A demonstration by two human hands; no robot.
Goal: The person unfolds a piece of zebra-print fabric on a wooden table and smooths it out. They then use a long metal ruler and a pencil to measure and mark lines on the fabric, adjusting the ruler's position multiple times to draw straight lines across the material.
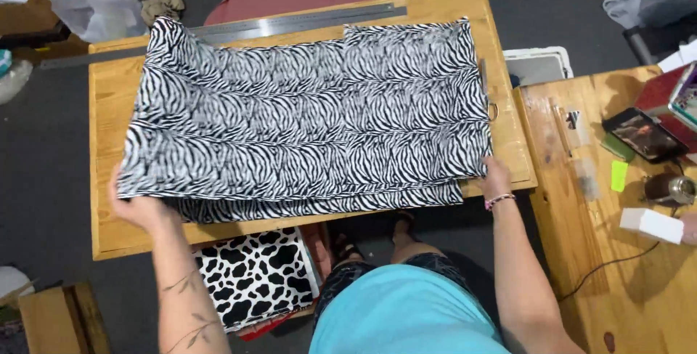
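Item: black-and-white zebra-striped folded fabric (312,114), spread on the pale wooden tabletop (109,100), long axis running left to right. Left hand (138,205) grasps its near-left corner; right hand (495,178) grasps its near-right corner. Long steel ruler (290,23) lies beyond it.

Both hands, left (138,207) and right (495,177), grip the near corners of zebra-print fabric (305,118) spread over the wooden desk (109,100), beside a steel ruler (290,23).

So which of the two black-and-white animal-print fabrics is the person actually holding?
The zebra-striped fabric spread across the wooden table, gripped by both hands at its near corners. The cow-spotted fabric lies untouched below the table.
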